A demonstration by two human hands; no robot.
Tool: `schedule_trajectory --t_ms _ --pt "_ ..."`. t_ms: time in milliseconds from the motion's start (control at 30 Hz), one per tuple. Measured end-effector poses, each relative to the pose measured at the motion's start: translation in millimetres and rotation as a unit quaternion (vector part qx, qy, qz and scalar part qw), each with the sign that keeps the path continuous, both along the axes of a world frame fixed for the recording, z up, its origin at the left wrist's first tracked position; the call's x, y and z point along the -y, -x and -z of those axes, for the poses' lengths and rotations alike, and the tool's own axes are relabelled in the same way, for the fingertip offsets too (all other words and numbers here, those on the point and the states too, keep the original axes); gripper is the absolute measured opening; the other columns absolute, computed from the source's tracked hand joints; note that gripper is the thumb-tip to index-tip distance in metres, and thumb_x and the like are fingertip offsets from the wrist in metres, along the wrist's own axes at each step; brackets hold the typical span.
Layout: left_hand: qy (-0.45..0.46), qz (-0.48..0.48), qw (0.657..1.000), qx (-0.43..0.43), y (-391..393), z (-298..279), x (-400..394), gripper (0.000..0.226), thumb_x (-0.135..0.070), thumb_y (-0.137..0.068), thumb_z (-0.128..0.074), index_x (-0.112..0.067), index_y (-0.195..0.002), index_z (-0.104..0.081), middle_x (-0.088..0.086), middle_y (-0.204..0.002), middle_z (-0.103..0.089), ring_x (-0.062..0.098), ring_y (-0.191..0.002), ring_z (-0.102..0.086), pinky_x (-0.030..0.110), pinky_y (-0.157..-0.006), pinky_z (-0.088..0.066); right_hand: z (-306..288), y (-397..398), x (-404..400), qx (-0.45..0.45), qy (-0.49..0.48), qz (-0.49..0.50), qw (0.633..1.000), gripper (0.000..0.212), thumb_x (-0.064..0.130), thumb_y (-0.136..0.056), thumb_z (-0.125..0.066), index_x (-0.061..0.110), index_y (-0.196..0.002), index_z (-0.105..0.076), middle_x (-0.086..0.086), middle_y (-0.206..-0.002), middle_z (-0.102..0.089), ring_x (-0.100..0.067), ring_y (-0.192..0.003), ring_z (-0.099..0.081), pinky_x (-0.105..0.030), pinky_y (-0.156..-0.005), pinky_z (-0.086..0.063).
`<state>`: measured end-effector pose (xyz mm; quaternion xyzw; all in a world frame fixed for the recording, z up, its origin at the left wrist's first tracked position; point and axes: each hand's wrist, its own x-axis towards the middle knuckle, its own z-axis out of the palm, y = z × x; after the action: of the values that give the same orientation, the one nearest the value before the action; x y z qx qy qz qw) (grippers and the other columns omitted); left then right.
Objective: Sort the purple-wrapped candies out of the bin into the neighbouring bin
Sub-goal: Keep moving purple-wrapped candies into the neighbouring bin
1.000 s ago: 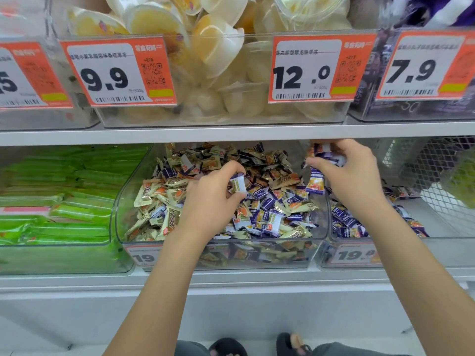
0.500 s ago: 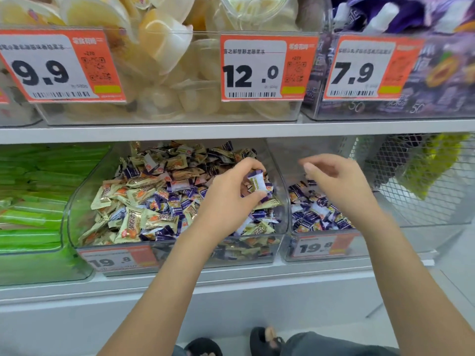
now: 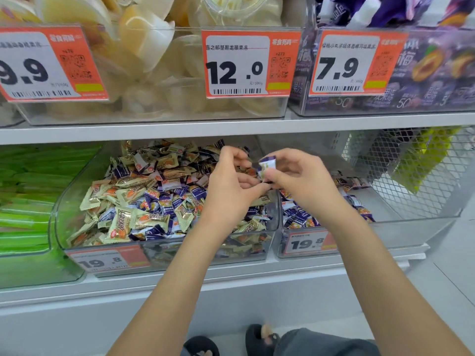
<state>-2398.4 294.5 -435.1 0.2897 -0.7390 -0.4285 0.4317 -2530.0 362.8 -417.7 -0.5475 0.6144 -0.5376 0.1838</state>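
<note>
A purple candy (image 3: 267,167) is pinched by the right hand (image 3: 298,181) above the bins' divide — seemingly handed over from the left hand (image 3: 231,191), whose curled fingers hold nothing visible

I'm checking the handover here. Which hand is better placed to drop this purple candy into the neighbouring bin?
Right. The right hand pinches the purple candy and hangs nearest the neighbouring bin; the left hand is over the mixed bin.

On the shelf above me stand a clear bin of pale jelly cups (image 3: 144,47) and a bin of purple pouches (image 3: 424,70), with orange price tags (image 3: 250,64). Green packets (image 3: 28,191) fill the bin at far left. A wire mesh basket (image 3: 416,173) sits far right.
</note>
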Motion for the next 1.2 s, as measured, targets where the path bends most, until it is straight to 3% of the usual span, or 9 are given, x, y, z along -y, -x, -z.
schedule_trajectory --t_ms 100,233,367,433,533,633,800,967,1200 --pt "0.028 -0.002 0.993 0.114 -18.0 -1.3 11.9 0.045 -0.015 -0.071 -0.081 -0.024 -0.103 -0.05 -0.011 -0.105 -0.054 0.004 -0.085 -0.061 0.018 -0.071 -0.054 2.0 21.4 -5.6 0.023 0.014 0.118 0.993 0.016 0.009 -0.085 -0.068 0.024 -0.09 -0.066 0.006 -0.081 -0.071 -0.01 -0.077 -0.067 -0.028 -0.074 -0.056" --pt "0.042 0.064 0.956 0.281 -54.0 2.5 30.7 0.037 -0.021 -0.07 -0.082 -0.034 -0.096 -0.059 -0.012 -0.099 -0.06 0.008 -0.09 -0.057 0.019 -0.073 -0.048 8.6 38.3 -13.1 -0.153 -0.09 0.215 0.96 0.024 0.017 -0.085 -0.069 0.027 -0.107 -0.066 0.0 -0.116 -0.063 -0.018 -0.107 -0.054 -0.032 -0.093 -0.042" --pt "0.045 0.075 0.914 0.395 -66.9 6.8 37.3 0.039 -0.038 -0.073 -0.078 -0.038 -0.108 -0.061 -0.013 -0.109 -0.06 0.006 -0.095 -0.057 0.028 -0.081 -0.048 -6.3 1.5 -4.6 -0.17 -0.024 0.069 0.983 0.024 0.016 -0.08 -0.072 0.035 -0.094 -0.067 0.019 -0.095 -0.066 0.002 -0.084 -0.06 -0.015 -0.076 -0.046" --pt "0.054 0.081 0.91 0.403 -64.6 6.0 36.1 0.042 -0.041 -0.071 -0.079 -0.037 -0.108 -0.06 -0.013 -0.107 -0.059 0.006 -0.09 -0.058 0.031 -0.081 -0.051 -7.9 -21.7 2.6 -0.196 -0.082 -0.053 0.976 0.027 0.014 -0.079 -0.074 0.035 -0.095 -0.068 0.018 -0.092 -0.068 0.001 -0.075 -0.061 -0.015 -0.07 -0.049" --pt "0.057 0.083 0.909 0.404 -63.9 5.3 36.7 0.052 -0.037 -0.069 -0.081 -0.029 -0.112 -0.054 -0.009 -0.107 -0.059 0.009 -0.089 -0.06 0.035 -0.078 -0.052 1.3 -46.8 16.4 -0.281 -0.205 -0.143 0.927 0.049 0.02 -0.078 -0.076 0.03 -0.123 -0.059 0.012 -0.122 -0.062 -0.009 -0.096 -0.059 -0.029 -0.088 -0.048" --pt "-0.002 0.101 0.909 0.403 -74.1 2.6 43.4 0.051 -0.029 -0.069 -0.083 -0.028 -0.109 -0.051 -0.009 -0.107 -0.057 0.004 -0.096 -0.059 0.016 -0.072 -0.047 10.1 -56.3 29.1 -0.325 -0.271 -0.157 0.892 0.076 0.031 -0.074 -0.08 0.028 -0.14 -0.043 0.006 -0.136 -0.052 -0.016 -0.112 -0.054 -0.026 -0.085 -0.041" --pt "0.012 0.084 0.916 0.392 -82.5 -0.7 45.1 0.031 -0.009 -0.078 -0.074 -0.018 -0.105 -0.063 -0.005 -0.09 -0.066 0.005 -0.082 -0.064 0.017 -0.072 -0.054 15.3 -48.9 39.4 -0.273 -0.279 -0.155 0.907 0.056 0.031 -0.074 -0.08 0.028 -0.125 -0.056 0.004 -0.111 -0.056 -0.005 -0.081 -0.048 -0.021 -0.07 -0.037" --pt "0.06 -0.032 0.932 0.355 -93.8 -4.4 50.2 0.011 -0.006 -0.083 -0.067 -0.017 -0.087 -0.069 -0.003 -0.075 -0.068 0.012 -0.075 -0.065 0.035 -0.079 -0.055 18.0 -48.5 49.3 -0.285 -0.317 -0.172 0.888 0.056 0.026 -0.078 -0.077 0.031 -0.128 -0.054 0.004 -0.124 -0.056 -0.013 -0.103 -0.052 -0.025 -0.085 -0.04" --pt "0.085 -0.014 0.911 0.404 -99.2 -0.1 54.3 0.018 -0.02 -0.08 -0.074 -0.032 -0.088 -0.064 -0.016 -0.081 -0.059 0.001 -0.073 -0.055 0.018 -0.065 -0.043 18.3 -60.3 60.0 -0.385 -0.336 -0.188 0.839 0.048 0.027 -0.084 -0.07 0.033 -0.129 -0.053 0.001 -0.127 -0.054 -0.021 -0.11 -0.054 -0.031 -0.087 -0.047"
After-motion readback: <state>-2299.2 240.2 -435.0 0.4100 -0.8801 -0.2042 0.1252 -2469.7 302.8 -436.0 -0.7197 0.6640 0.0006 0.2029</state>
